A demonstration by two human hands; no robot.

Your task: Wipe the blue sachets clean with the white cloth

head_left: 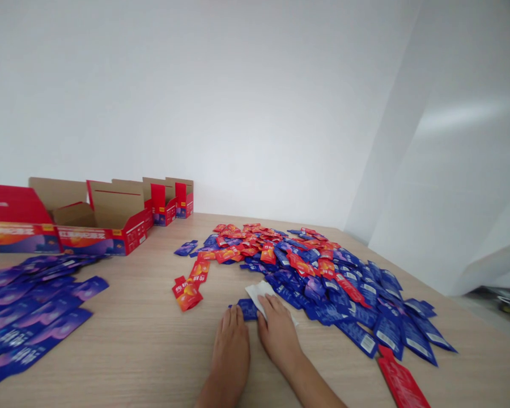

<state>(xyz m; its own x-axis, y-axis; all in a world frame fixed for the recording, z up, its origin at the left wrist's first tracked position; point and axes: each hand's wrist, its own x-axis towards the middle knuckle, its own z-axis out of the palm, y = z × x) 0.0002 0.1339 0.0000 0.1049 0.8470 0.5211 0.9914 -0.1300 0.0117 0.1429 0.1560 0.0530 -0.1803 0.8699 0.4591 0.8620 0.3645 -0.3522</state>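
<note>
A blue packet (249,309) lies flat on the wooden table (144,340) between my hands. My left hand (233,345) rests at its left end, with the fingers close together and the fingertips on or beside the packet. Under my right hand (278,328) is a white tissue (258,290), pressed down by the fingers over the packet's right end. A large pile of blue packets (365,294) and red packets (249,243) spreads just beyond and to the right of my right hand. Two red packets (187,293) lie ahead of my left hand.
Blue packets (29,317) lie in overlapping rows at the left. Open red boxes (91,238) with brown insides stand along the table's back left. One red packet (402,379) is near the front right. A white wall (246,113) rises behind the table.
</note>
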